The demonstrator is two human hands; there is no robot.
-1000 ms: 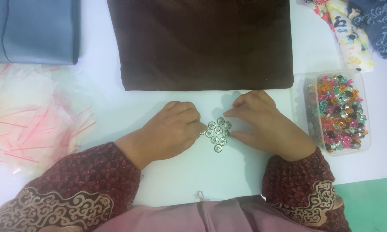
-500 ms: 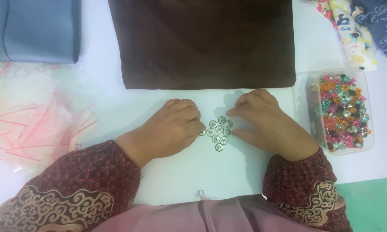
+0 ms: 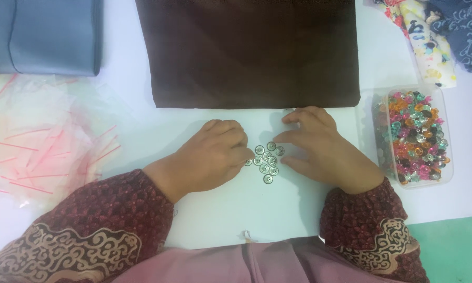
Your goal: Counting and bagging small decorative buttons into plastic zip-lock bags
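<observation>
Little has moved since the earlier frames: both hands keep their places on the white table (image 3: 141,126), and the cluster of small silver buttons (image 3: 266,160) lies as it did, between them. Left hand (image 3: 212,154) rests palm down with fingers curled, its fingertips touching the left edge of the buttons; whether it pinches one I cannot tell. Right hand (image 3: 325,149) lies flat with fingers loosely spread, the index tip just beside the far right button, holding nothing. A brown cloth (image 3: 251,52) lies just beyond the hands. To the right stands a clear box (image 3: 448,152) of coloured beads, to the left a heap of clear bags (image 3: 42,152) with red strips, and a blue cloth (image 3: 42,34) at far left
</observation>
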